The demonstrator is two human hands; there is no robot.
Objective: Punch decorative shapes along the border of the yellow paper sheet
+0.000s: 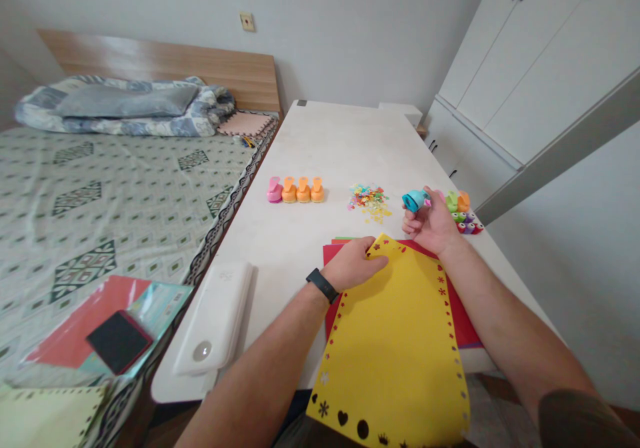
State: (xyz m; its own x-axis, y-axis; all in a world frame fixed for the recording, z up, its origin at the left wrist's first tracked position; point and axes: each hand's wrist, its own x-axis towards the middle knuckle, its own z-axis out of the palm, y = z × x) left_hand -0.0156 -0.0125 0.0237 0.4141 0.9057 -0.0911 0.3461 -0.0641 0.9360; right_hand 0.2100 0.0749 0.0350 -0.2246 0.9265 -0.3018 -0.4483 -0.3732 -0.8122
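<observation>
A yellow sheet of paper (pixel 395 341) has small shapes punched along its edges, among them hearts, flowers and a crown. My left hand (pixel 355 263) grips its upper left corner, thumb on top and fingers underneath. In my right hand (pixel 434 225), raised above the table by the sheet's upper right, is a teal craft punch (pixel 415 199), tilted on its side. Below the yellow sheet lies red paper (pixel 463 315). A scatter of colourful punched confetti (pixel 370 198) rests on the table beyond the sheet.
One pink and several orange punches (pixel 303 190) stand in a row at left. More punches (pixel 458 201) and small rolls (pixel 469 223) sit at right. A white device (pixel 215 318) lies on the white table (pixel 345 141); a phone (pixel 119 341) is on the bed.
</observation>
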